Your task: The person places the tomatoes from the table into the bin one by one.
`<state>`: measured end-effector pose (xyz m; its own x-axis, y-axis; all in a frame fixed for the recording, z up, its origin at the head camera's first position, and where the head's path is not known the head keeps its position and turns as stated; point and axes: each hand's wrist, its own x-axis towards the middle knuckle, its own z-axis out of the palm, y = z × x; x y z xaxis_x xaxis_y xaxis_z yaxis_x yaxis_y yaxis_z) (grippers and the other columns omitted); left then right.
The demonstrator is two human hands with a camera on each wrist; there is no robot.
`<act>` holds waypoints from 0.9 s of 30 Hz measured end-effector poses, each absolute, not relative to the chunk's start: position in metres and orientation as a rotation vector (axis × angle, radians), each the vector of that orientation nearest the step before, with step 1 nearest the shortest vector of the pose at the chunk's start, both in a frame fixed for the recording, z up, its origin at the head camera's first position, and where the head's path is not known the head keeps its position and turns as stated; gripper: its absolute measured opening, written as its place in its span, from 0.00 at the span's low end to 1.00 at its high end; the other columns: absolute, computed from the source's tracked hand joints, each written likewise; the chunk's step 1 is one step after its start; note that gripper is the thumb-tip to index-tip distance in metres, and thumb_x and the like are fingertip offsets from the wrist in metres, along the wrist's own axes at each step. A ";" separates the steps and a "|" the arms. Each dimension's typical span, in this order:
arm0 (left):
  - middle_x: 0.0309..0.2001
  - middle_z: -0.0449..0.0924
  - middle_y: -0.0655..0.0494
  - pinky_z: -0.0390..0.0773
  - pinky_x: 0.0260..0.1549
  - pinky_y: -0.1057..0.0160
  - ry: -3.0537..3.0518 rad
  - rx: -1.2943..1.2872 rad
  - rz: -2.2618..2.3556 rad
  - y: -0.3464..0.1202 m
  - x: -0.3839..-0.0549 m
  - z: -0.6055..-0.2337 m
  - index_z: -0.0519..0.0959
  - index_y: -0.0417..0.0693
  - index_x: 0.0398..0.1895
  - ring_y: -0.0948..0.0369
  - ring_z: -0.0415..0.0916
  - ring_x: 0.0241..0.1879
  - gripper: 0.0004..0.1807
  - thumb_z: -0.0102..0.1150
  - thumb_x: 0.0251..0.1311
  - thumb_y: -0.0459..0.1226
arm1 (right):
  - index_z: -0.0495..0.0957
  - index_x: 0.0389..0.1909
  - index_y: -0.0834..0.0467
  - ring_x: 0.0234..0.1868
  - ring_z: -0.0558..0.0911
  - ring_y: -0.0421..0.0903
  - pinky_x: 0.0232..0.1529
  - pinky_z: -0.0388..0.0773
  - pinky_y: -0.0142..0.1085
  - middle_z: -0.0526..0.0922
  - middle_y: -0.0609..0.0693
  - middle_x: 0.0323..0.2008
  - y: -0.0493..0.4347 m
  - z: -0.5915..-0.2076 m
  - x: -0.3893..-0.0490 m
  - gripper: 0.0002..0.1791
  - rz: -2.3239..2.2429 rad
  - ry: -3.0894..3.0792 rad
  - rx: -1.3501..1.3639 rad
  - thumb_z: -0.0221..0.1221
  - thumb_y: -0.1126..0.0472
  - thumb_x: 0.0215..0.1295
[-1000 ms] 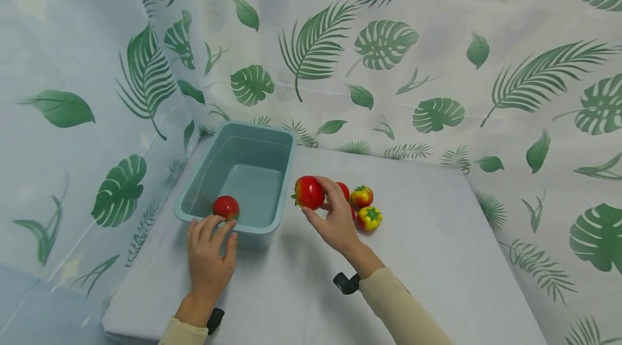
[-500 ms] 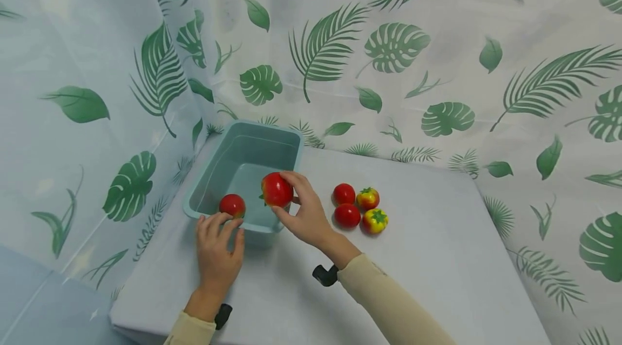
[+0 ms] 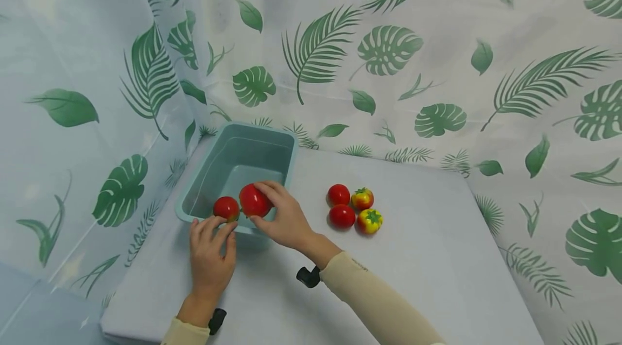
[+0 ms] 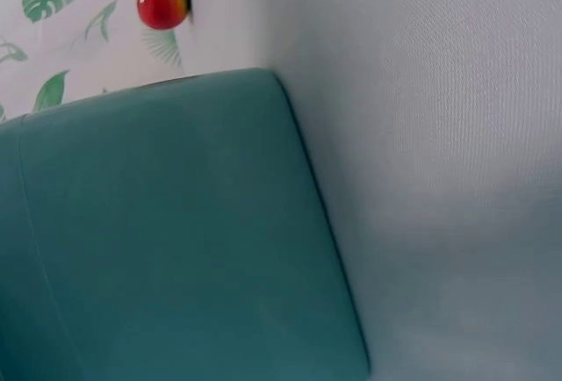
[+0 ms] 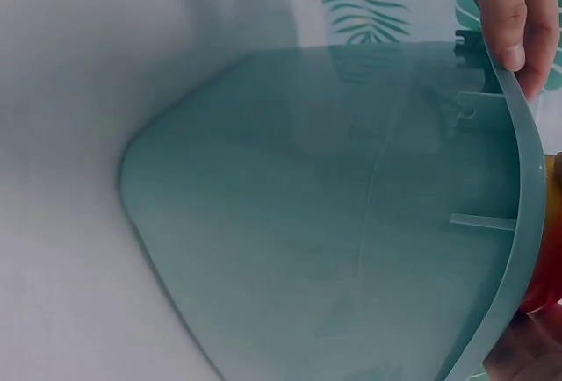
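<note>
My right hand grips a red tomato over the near right part of the blue-green plastic basin. In the right wrist view, that tomato shows partly behind the basin rim. My left hand holds the basin's near rim; in the right wrist view, left-hand fingers bend over this rim. Just beyond the left fingertips, another red tomato lies inside the basin, close beside the held one. The left wrist view shows the basin's outer wall but no hand.
Right of the basin, several tomatoes cluster on the white-covered table: two red ones and two with yellow-green tops. A leaf-printed curtain hangs behind and to the left.
The right hand has carried its tomato leftward from beside the cluster to over the basin, near the tomato inside. The left hand has stayed at the rim.
</note>
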<state>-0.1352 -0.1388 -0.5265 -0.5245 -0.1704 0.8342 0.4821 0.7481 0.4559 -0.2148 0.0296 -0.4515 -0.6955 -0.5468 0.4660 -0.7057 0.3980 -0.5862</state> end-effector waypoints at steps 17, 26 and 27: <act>0.44 0.80 0.40 0.53 0.63 0.34 -1.938 -0.237 -0.842 -0.137 -0.137 -0.530 0.85 0.40 0.41 0.40 0.70 0.51 0.13 0.52 0.56 0.30 | 0.64 0.70 0.54 0.69 0.67 0.46 0.69 0.58 0.54 0.69 0.49 0.68 0.047 -0.455 -0.206 0.39 0.983 -2.585 1.123 0.65 0.49 0.59; 0.44 0.79 0.41 0.51 0.65 0.36 -1.955 -0.221 -0.860 -0.135 -0.135 -0.529 0.85 0.39 0.40 0.41 0.69 0.52 0.14 0.50 0.57 0.30 | 0.65 0.70 0.51 0.68 0.68 0.45 0.62 0.71 0.49 0.67 0.47 0.69 0.077 -0.463 -0.212 0.37 1.131 -2.663 0.881 0.63 0.50 0.60; 0.44 0.79 0.41 0.51 0.65 0.36 -1.952 -0.222 -0.861 -0.135 -0.135 -0.529 0.85 0.39 0.40 0.41 0.69 0.52 0.14 0.50 0.57 0.29 | 0.65 0.70 0.51 0.67 0.68 0.45 0.60 0.72 0.48 0.67 0.47 0.69 0.082 -0.465 -0.213 0.36 1.151 -2.672 0.842 0.62 0.50 0.60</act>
<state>-0.1352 -0.1351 -0.5286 -0.5270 -0.1914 0.8280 0.4826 0.7345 0.4770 -0.2134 0.0822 -0.4646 -0.8395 -0.4461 0.3101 -0.5318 0.5580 -0.6370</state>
